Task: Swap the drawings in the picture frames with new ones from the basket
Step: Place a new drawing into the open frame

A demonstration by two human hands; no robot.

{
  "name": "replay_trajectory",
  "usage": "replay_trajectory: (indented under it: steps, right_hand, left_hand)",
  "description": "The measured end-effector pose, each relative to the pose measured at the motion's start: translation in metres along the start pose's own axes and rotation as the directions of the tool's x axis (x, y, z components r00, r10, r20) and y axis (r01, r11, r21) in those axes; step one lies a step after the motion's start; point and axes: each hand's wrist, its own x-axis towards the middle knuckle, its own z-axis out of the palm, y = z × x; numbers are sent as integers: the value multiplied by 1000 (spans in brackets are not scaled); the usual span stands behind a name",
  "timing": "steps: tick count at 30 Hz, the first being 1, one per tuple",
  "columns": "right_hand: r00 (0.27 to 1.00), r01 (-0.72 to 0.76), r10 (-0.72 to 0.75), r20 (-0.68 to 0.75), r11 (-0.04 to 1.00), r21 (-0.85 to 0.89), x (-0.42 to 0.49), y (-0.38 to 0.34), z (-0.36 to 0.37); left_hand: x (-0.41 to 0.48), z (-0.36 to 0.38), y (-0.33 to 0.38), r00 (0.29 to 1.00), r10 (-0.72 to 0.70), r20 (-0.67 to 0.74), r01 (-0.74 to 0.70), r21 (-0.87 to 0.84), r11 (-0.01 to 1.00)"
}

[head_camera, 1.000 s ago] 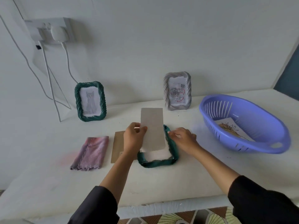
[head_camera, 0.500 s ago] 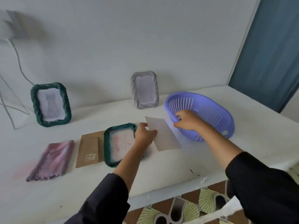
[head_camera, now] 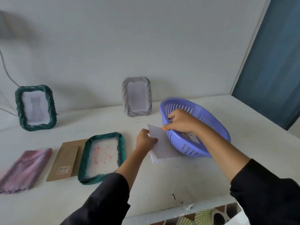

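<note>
The left hand (head_camera: 146, 141) pinches a white sheet (head_camera: 162, 146) by its edge, its lower end on the counter (head_camera: 162, 184) beside the green frame (head_camera: 101, 157) lying flat, probably to set it aside. The right hand (head_camera: 180, 122) reaches into the purple basket (head_camera: 211, 125), fingers curled at the rim above the new drawing (head_camera: 189, 136). Whether it grips anything cannot be told.

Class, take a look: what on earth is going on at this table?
A person is partway through changing a framed drawing. The left hand pinches a plain sheet beside the basket. The right hand grips the basket's near rim, above a drawing lying inside. The flat green frame lies on the table with its cardboard back beside it. A standing green frame and a grey frame are by the wall.
</note>
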Motion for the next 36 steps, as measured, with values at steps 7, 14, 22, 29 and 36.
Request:
replay_trajectory:
  steps: [7, 14, 22, 29, 36]
  right_hand:
    - [1000, -5, 5, 0, 1000, -11, -8, 4, 32]
    - [999, -32, 31, 16, 998, 61, -14, 9, 36]
    - [903, -415, 428, -20, 861, -296, -8, 50, 8]
    - [824, -475, 563, 66, 748, -464, -6, 54, 16]
    - [834, -534, 543, -92, 755, -380, -9, 57, 14]
  left_hand:
    - [-3, 5, -4, 997, 64, -48, -50, 241, 969]
    - [-16, -2, 14, 918, 228, -323, -245, -12, 969]
    - [-22, 4, 32, 941, 308, 139, -323, 99, 941]
    - [-21, 5, 33, 943, 281, 176, -305, 126, 944]
    - [-22, 4, 34, 943, 271, 194, -299, 130, 945]
